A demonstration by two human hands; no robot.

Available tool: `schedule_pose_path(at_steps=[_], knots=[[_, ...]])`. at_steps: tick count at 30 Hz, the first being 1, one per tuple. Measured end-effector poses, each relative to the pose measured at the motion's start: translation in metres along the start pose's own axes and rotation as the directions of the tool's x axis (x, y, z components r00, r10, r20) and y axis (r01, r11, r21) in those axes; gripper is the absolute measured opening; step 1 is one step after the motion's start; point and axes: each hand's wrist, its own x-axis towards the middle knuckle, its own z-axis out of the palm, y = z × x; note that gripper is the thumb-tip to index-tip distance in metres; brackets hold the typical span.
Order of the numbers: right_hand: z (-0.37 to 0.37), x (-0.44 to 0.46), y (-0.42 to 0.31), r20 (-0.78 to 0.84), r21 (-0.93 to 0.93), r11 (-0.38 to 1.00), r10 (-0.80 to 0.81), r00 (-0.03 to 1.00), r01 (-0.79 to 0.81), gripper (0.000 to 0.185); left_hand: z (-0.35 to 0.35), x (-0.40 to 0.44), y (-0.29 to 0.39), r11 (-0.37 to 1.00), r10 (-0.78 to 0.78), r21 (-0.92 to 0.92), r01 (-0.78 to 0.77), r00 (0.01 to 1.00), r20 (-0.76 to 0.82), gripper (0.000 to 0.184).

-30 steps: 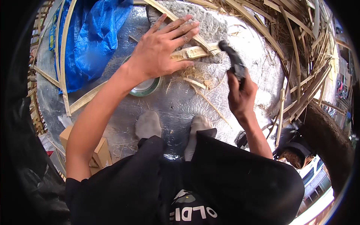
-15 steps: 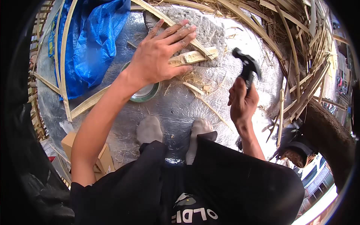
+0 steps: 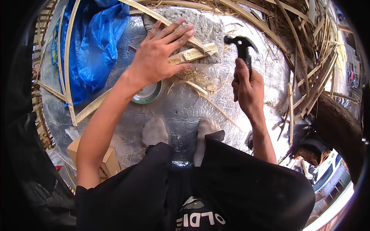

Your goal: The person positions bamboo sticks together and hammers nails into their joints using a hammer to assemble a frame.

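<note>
My left hand (image 3: 156,54) lies with its fingers spread over a long pale strip (image 3: 154,13) and a short split wood piece (image 3: 191,55). Both pieces rest on a rough grey stone block (image 3: 210,32), the strip's end crossing the short piece near its right end. What is under the palm is hidden. My right hand (image 3: 248,86) is wrapped round the handle of a black claw hammer (image 3: 242,43). The hammer head is to the right of the block, apart from the wood.
A blue plastic sack (image 3: 94,50) and long strips lie at the left. A round green-rimmed item (image 3: 148,94) is below my left wrist. A cardboard box (image 3: 110,163) stands lower left. Many loose strips (image 3: 320,73) are heaped at the right, beside a thick brown trunk (image 3: 339,127).
The hammer has swung away from the wood and turned, its head now upright with the claw to the right. My left hand keeps its place on the wood as the view shifts slightly.
</note>
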Motion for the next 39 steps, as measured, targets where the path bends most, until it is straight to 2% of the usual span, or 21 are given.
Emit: schedule_pose_path(at_steps=[2, 4, 5, 6, 8, 9, 10, 12, 14, 16, 19, 22, 24, 26, 29, 32, 33, 36, 37, 38, 39], knots=[[0.004, 0.003, 0.011, -0.023, 0.014, 1.0, -0.006, 1.0, 0.007, 0.053, -0.002, -0.001, 0.001, 1.0, -0.001, 0.005, 0.001, 1.0, 0.013, 0.086], [-0.005, 0.016, 0.009, 0.22, -0.005, 0.958, 0.28, 0.935, -0.286, 0.054, -0.003, 0.001, 0.001, 1.0, 0.004, 0.018, -0.005, 1.0, 0.016, 0.086], [-0.01, 0.015, 0.004, 0.202, -0.041, 0.965, 0.261, 0.944, -0.258, 0.057, -0.001, 0.002, 0.001, 1.0, 0.006, 0.02, -0.007, 1.0, 0.008, 0.086], [-0.015, 0.013, 0.003, 0.259, 0.132, 0.96, 0.209, 0.943, -0.249, 0.059, -0.001, 0.001, 0.001, 1.0, 0.001, 0.024, -0.001, 1.0, 0.005, 0.085], [-0.002, 0.003, 0.003, 0.058, 0.342, 0.93, 0.119, 0.991, -0.132, 0.062, 0.001, 0.0, 0.001, 1.0, -0.002, 0.017, 0.001, 1.0, 0.001, 0.085], [0.003, 0.006, 0.01, 0.103, 0.264, 0.956, 0.104, 0.989, -0.128, 0.063, 0.001, 0.0, 0.002, 1.0, -0.001, 0.015, 0.001, 1.0, -0.014, 0.085], [-0.002, 0.015, 0.008, 0.315, 0.039, 0.955, 0.268, 0.91, -0.295, 0.064, 0.001, 0.0, 0.002, 1.0, 0.006, 0.014, -0.006, 1.0, -0.013, 0.085], [-0.017, 0.023, -0.003, 0.304, -0.042, 0.948, 0.313, 0.9, -0.315, 0.063, 0.0, 0.001, 0.001, 0.999, 0.002, 0.044, -0.002, 1.0, 0.004, 0.085], [-0.014, 0.023, 0.0, 0.15, 0.202, 0.951, 0.208, 0.967, -0.236, 0.061, 0.001, 0.001, 0.001, 0.999, 0.005, 0.039, -0.005, 1.0, 0.005, 0.085], [-0.01, 0.028, 0.013, 0.195, 0.225, 0.948, 0.181, 0.964, -0.224, 0.062, 0.002, 0.0, 0.002, 0.999, 0.001, 0.037, -0.001, 1.0, -0.003, 0.085], [-0.021, 0.032, 0.009, 0.338, 0.015, 0.944, 0.306, 0.89, -0.33, 0.064, 0.0, 0.002, 0.0, 0.999, -0.001, 0.051, 0.0, 1.0, 0.009, 0.085], [-0.009, 0.021, 0.012, 0.107, 0.371, 0.915, 0.13, 0.986, -0.161, 0.068, 0.002, -0.002, 0.0, 1.0, 0.004, 0.025, -0.004, 1.0, -0.003, 0.084], [-0.011, 0.025, 0.017, 0.326, 0.002, 0.962, 0.258, 0.91, -0.274, 0.073, 0.003, -0.001, -0.001, 1.0, 0.011, 0.022, -0.011, 1.0, -0.007, 0.083], [-0.017, 0.025, 0.012, 0.314, -0.035, 0.958, 0.28, 0.907, -0.283, 0.074, 0.002, 0.002, -0.002, 1.0, 0.016, 0.024, -0.016, 1.0, -0.016, 0.083], [-0.009, 0.015, 0.019, 0.084, 0.356, 0.933, 0.026, 0.996, -0.055, 0.07, 0.003, 0.0, -0.001, 1.0, 0.007, 0.016, -0.007, 1.0, -0.016, 0.083], [-0.006, 0.022, 0.023, 0.216, -0.001, 0.964, 0.261, 0.941, -0.267, 0.074, 0.002, 0.0, -0.001, 0.999, 0.018, 0.033, -0.018, 1.0, 0.005, 0.084], [-0.008, 0.021, 0.012, 0.145, -0.096, 0.974, 0.22, 0.965, -0.207, 0.076, 0.003, 0.003, -0.003, 0.999, 0.028, 0.033, -0.027, 1.0, -0.01, 0.084], [-0.007, 0.01, 0.004, -0.003, 0.247, 0.967, -0.061, 0.998, 0.06, 0.073, 0.004, -0.001, -0.001, 1.0, 0.011, 0.022, -0.011, 1.0, -0.005, 0.084], [-0.001, 0.008, 0.006, -0.034, 0.173, 0.985, -0.011, 0.999, 0.017, 0.073, 0.003, 0.0, -0.001, 1.0, 0.008, 0.025, -0.008, 1.0, -0.011, 0.085], [-0.006, 0.02, 0.015, 0.178, -0.261, 0.962, 0.131, 0.975, -0.082, 0.072, 0.003, -0.003, 0.0, 1.0, 0.009, 0.023, -0.008, 1.0, -0.011, 0.085], [-0.006, 0.019, 0.01, 0.195, -0.247, 0.963, 0.154, 0.969, -0.104, 0.074, 0.002, -0.004, 0.001, 0.999, 0.012, 0.033, -0.012, 1.0, -0.005, 0.085]])
